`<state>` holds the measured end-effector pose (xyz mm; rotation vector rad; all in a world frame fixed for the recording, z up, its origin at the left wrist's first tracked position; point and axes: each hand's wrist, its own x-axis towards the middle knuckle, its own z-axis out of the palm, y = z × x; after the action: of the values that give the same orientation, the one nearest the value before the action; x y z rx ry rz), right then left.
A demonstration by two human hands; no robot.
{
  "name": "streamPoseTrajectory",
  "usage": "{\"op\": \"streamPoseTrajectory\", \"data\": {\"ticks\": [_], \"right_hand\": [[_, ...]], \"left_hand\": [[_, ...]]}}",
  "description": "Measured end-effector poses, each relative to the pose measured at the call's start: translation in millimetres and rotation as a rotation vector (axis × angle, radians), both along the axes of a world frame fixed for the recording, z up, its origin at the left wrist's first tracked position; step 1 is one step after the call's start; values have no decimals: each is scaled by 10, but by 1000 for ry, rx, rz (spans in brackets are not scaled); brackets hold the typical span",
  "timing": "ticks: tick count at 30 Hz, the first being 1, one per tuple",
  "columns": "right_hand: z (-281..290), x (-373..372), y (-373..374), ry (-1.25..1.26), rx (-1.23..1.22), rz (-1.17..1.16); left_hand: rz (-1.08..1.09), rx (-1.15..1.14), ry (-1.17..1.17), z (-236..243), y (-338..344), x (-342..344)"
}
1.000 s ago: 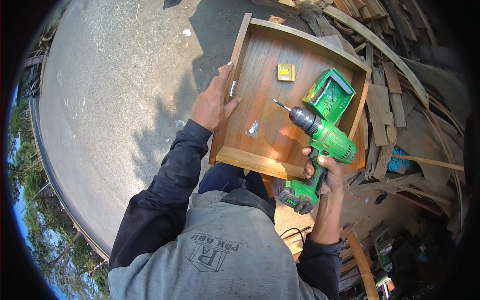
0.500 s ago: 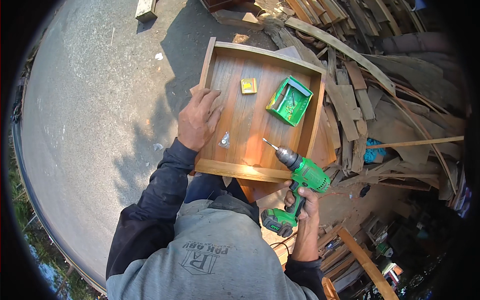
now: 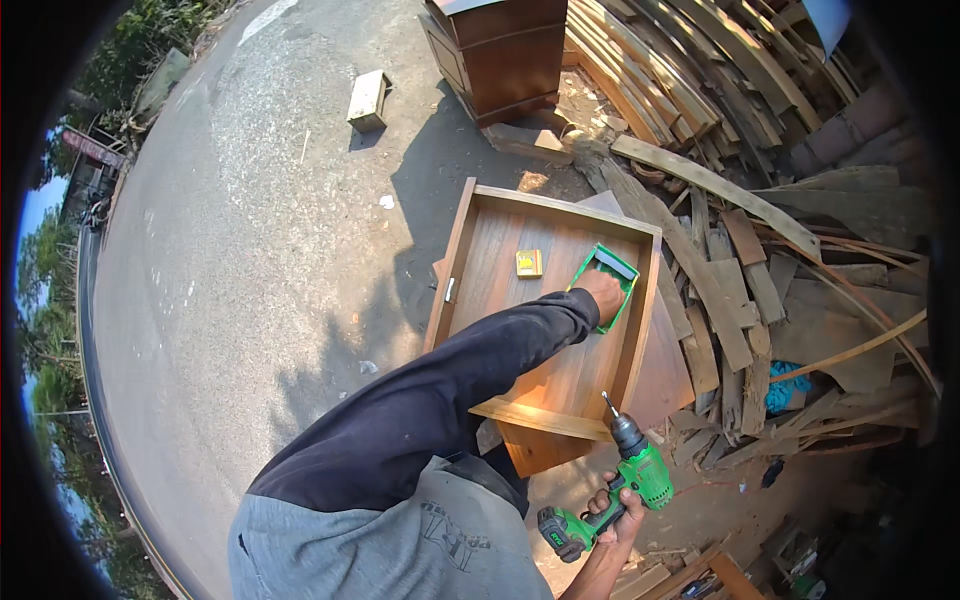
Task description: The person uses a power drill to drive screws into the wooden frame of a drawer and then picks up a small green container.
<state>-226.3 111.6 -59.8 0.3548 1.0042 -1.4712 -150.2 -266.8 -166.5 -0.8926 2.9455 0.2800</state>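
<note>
Sunlit pavement (image 3: 250, 230) spreads to the left of the fingers, while a heap of planks (image 3: 740, 320) lies to their right, with a blue cloth (image 3: 787, 388) among the wood. Well beyond the fingers stand a brown cabinet (image 3: 510, 65) and a pale wooden block (image 3: 368, 98). Between them and a person in a gray shirt (image 3: 390, 550) sits a wooden drawer (image 3: 545, 416), with brown wood showing beneath it. The left hand (image 3: 602, 292) reaches across into a green box (image 3: 616, 262) on the drawer's floor, near the right wall. Those fingers are sunk inside the box, so whether they are apart or together cannot be told; the hand also hides whatever lies within. Left of those fingers, on the same floor, rests a small yellow box (image 3: 529, 264), its contents too small to make out. Farther left, a small silvery piece (image 3: 449, 289) shows at the drawer's left wall. Below the drawer's near right corner, the right hand (image 3: 622, 510) has its fingers clamped around the handle of a green and black drill (image 3: 645, 478), its slim bit (image 3: 609, 402) pointing away from them, toward the drawer.
</note>
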Motion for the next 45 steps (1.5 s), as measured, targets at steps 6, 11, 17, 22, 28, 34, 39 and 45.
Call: {"op": "streamPoseTrajectory", "data": {"ticks": [6, 11, 17, 22, 28, 34, 39, 45], "right_hand": [[-281, -152, 131, -108, -58, 240], [-346, -267, -10, -82, -66, 314], [-277, -314, -217, -66, -24, 390], [-241, -291, -419, -62, -17, 432], [-232, -246, -584, -34, -45, 483], [-50, -252, -774, -148, -103, 394], [-83, -141, -964, -266, -199, 342], [-132, 214, -1372, -296, -160, 429]], "left_hand": [[17, -9, -26, -50, 85, -122], [125, 42, -39, -33, 149, -151], [104, 112, -56, 80, 101, -182], [80, 99, -72, 135, 38, -173], [153, 218, 82, 104, 0, -54], [194, 467, 575, 319, 218, 265], [644, 915, 1057, 513, 611, 1146], [1218, 1395, 1339, 689, 868, 1743]]}}
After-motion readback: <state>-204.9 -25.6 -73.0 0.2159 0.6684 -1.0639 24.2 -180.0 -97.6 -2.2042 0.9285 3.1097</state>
